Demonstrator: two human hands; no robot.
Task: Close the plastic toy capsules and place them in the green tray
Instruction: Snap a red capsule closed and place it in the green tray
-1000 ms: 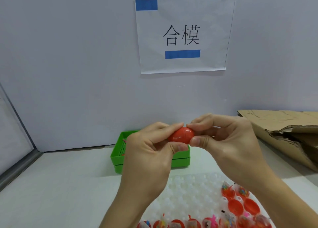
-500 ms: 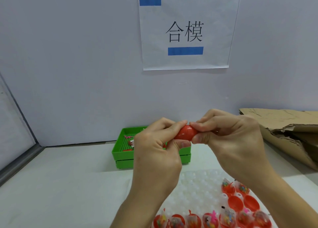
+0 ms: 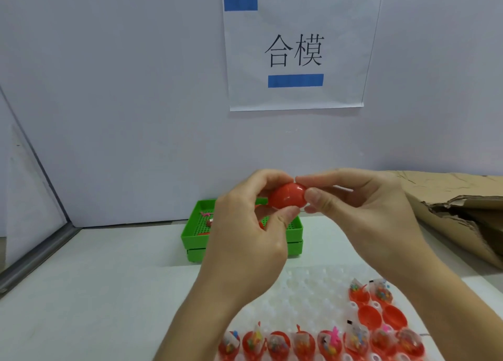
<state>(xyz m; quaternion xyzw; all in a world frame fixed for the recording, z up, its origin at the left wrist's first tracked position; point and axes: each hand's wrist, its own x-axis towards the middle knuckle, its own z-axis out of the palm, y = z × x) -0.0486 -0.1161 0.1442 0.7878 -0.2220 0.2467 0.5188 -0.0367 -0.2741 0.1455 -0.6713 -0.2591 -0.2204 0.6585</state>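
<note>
Both hands are lifting slightly, left hand (image 3: 245,241) and right hand (image 3: 362,211) pinching the red capsule (image 3: 287,196) lying sideways at centre frame, green tray (image 3: 196,235) just below-left

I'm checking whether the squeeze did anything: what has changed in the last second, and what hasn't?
Little moved. The left hand and right hand still pinch the red capsule between them above the green tray; more of its red shell now shows between the fingertips. Whether it has snapped shut cannot be told. Nothing was let go. The tray, the white blister sheet of open capsules and the cardboard stayed put.
</note>
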